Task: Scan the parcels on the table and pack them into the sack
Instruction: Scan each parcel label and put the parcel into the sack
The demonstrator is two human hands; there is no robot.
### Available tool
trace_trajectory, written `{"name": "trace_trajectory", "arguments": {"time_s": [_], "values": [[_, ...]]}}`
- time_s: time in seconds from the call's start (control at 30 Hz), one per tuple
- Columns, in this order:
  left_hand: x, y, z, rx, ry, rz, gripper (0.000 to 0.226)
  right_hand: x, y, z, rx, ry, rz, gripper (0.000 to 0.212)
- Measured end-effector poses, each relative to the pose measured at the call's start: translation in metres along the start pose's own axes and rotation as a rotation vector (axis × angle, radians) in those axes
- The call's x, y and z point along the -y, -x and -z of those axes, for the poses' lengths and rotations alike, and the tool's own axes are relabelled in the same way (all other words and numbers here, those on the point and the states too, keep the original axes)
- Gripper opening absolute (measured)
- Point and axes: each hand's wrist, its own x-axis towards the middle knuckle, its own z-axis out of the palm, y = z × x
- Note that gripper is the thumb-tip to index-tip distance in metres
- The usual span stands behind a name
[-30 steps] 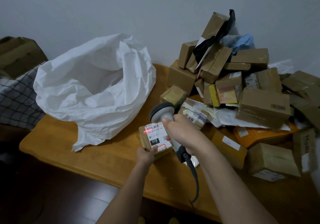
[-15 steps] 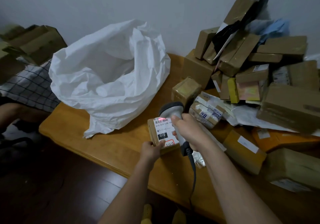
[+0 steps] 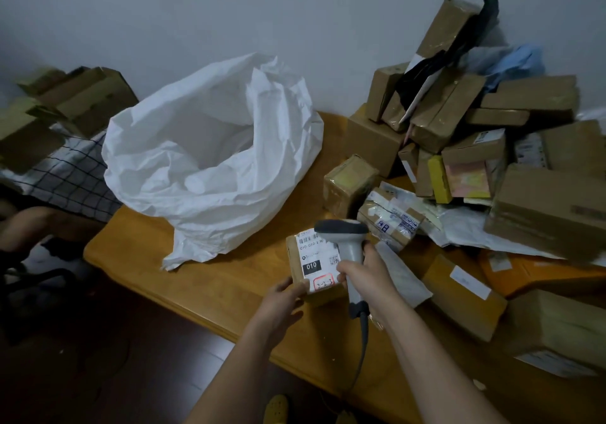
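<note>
- Two hands were at work over the near edge of the wooden table (image 3: 210, 279), set close together around one parcel.
- Left hand (image 3: 283, 295): fingers curled on the lower left corner of a small brown parcel (image 3: 295, 259), holding it tilted just above the tabletop, label side up.
- Label (image 3: 316, 259): white, with a barcode at the top, a black box marked "010" and a red-edged sticker at the bottom.
- Right hand (image 3: 364, 276): wrapped around the handle of a grey scanner (image 3: 347, 243), its head just above the upper right of the label; a dark cable (image 3: 360, 354) ran down from the handle.
- White sack (image 3: 210, 161): stood open on the table's far left part, near the held parcel but apart from it.
- Heap of parcels (image 3: 459, 121): mostly brown boxes, piled against the wall on the right, with loose boxes and flat mailers spread along the table's right side.
- Cardboard boxes (image 3: 72, 95): stacked off the table at far left, above a checked cloth (image 3: 72, 174).
</note>
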Motion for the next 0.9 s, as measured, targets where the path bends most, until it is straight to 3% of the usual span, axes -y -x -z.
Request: {"name": "trace_trajectory", "arguments": {"time_s": [0.23,0.33,0.53,0.67,0.8,0.9], "values": [[-0.083,0.019,-0.005,0.202,0.304,-0.321,0.063,0.092,0.018,-0.002,-0.142,-0.063,0.334,0.032],[-0.133,0.019,0.005,0.311,0.372,-0.411,0.073,0.124,0.020,-0.014,-0.108,-0.203,0.423,0.029],[-0.227,0.006,0.043,0.058,0.293,-0.516,0.028,0.160,-0.004,-0.052,-0.090,-0.348,0.416,0.030],[-0.276,-0.025,0.075,-0.161,0.347,-0.494,0.037,0.178,-0.026,-0.075,-0.168,-0.391,0.395,0.033],[-0.307,-0.061,0.091,-0.259,0.406,-0.475,0.048,0.186,-0.044,-0.083,-0.222,-0.400,0.386,0.033],[-0.312,-0.094,0.096,-0.316,0.344,-0.418,0.038,0.183,-0.054,-0.080,-0.277,-0.406,0.356,0.032]]}}
